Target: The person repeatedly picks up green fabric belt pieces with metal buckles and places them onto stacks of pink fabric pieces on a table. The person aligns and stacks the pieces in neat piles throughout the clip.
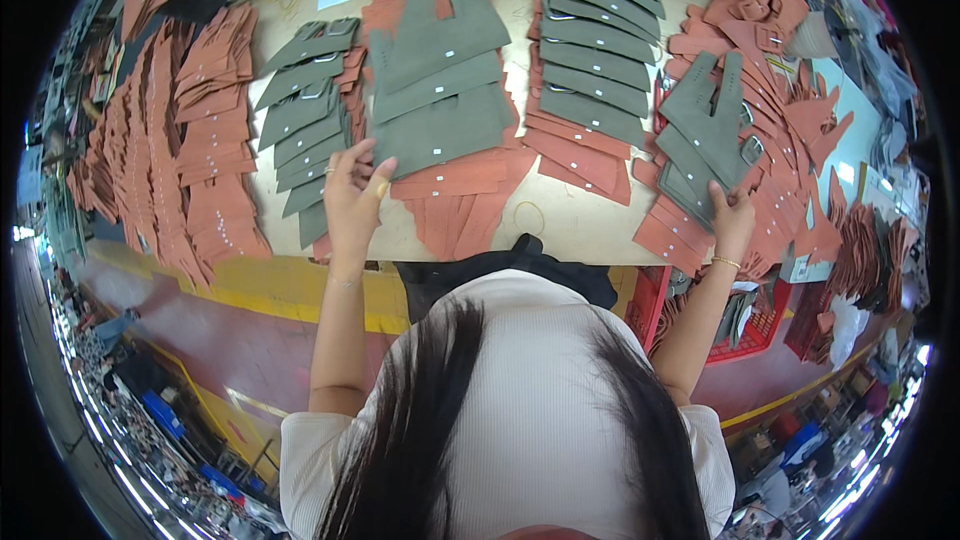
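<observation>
The left hand rests with fingers spread on the near corner of the central grey-green stack, whose long axis runs away toward the table's far edge. The right hand pinches the near end of a forked grey-green piece near the right edge.

Two bare hands are showing, the left hand and the right hand. Four fanned stacks of grey-green cut leather pieces are lying on the pale counter: one, a second, a third and a fourth. The rust-orange cut leather pieces are lying too many to count. One red plastic crate is standing below.
</observation>
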A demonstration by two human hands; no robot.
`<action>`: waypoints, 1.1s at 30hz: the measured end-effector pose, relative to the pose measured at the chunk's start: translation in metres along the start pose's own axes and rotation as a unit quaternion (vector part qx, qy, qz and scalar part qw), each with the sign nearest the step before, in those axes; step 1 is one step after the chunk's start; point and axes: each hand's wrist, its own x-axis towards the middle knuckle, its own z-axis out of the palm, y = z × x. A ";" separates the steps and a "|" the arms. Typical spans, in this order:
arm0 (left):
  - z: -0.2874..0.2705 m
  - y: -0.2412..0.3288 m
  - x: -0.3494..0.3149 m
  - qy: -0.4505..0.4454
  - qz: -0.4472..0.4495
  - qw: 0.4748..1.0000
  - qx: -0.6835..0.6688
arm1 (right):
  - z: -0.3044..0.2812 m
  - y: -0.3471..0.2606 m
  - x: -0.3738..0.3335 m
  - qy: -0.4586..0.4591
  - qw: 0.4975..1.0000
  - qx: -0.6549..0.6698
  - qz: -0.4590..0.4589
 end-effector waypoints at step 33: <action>-0.005 0.027 0.002 -0.204 -0.298 0.891 -0.274 | -0.123 -0.171 -0.052 -0.020 0.870 0.409 -0.273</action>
